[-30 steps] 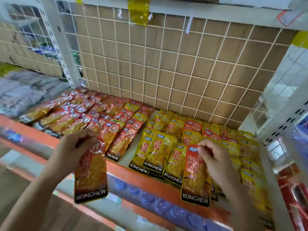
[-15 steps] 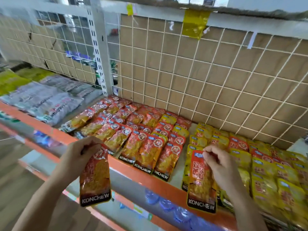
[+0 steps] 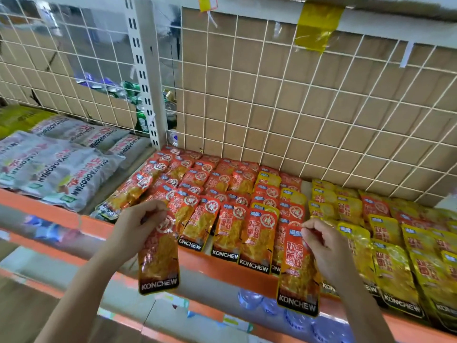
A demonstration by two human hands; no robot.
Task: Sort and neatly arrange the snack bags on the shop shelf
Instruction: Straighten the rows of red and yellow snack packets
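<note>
Orange-edged shelf (image 3: 197,264), snack bags (image 3: 230,181), wire grid (image 3: 296,107) behind.

Orange-edged shelf (image 3: 210,267) of red bags (image 3: 257,233) and yellow bags (image 3: 390,266).
Black bottom bands lettered white; grey bags (image 3: 61,169) at left; white grid (image 3: 321,115) over brown cardboard (image 3: 279,78); yellow tape (image 3: 316,28) above.

A white wire grid (image 3: 233,70) is backing the shelving, with brown cardboard (image 3: 321,107) sitting behind it — a white slotted upright (image 3: 146,70) is dividing two bays. An orange shelf edge (image 3: 210,263) is running across; wood-toned floor (image 3: 19,313) is showing below left.
</note>
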